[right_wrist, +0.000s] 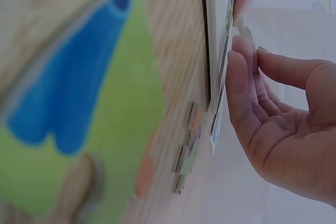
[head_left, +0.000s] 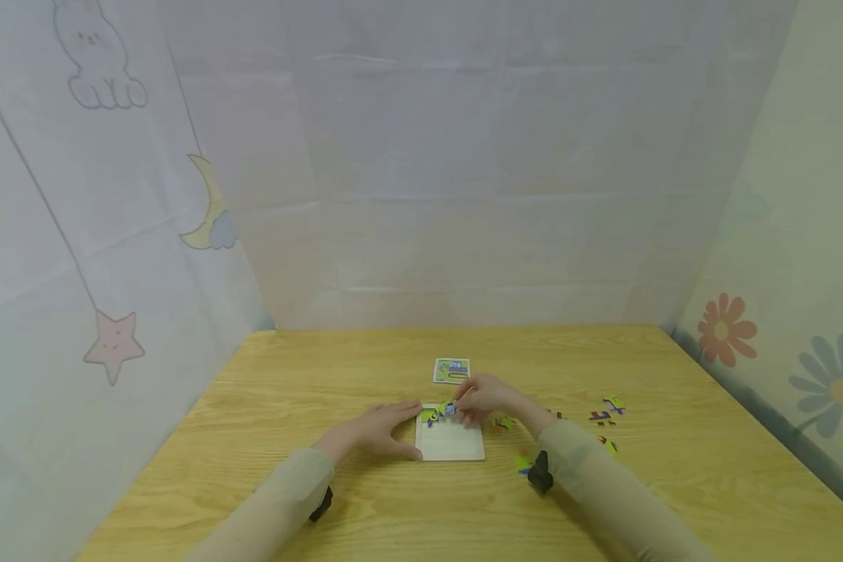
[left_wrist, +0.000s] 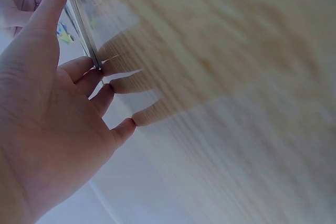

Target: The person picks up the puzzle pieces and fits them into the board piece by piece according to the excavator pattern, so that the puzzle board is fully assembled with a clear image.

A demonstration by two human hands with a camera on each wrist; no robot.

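Observation:
A white puzzle board (head_left: 455,445) lies on the wooden table. In its upper left corner sits a green puzzle piece (head_left: 429,417). My left hand (head_left: 381,431) rests along the board's left edge, fingers near the top corner and thumb at the bottom one. Over the board's top edge, my right hand (head_left: 483,396) pinches a puzzle piece (head_left: 450,408) between thumb and fingers. This held piece (right_wrist: 243,28) appears edge-on in the right wrist view, its picture hidden. Beside the right hand lies a loose green puzzle piece (head_left: 503,423).
A small picture card (head_left: 452,371) lies behind the board. Several loose pieces are spread to the right, among them a reddish piece (head_left: 601,417) and a green one (head_left: 614,403). A green-and-blue piece (right_wrist: 121,114) lies beneath the right wrist. Patterned cloth walls (head_left: 421,234) surround the table.

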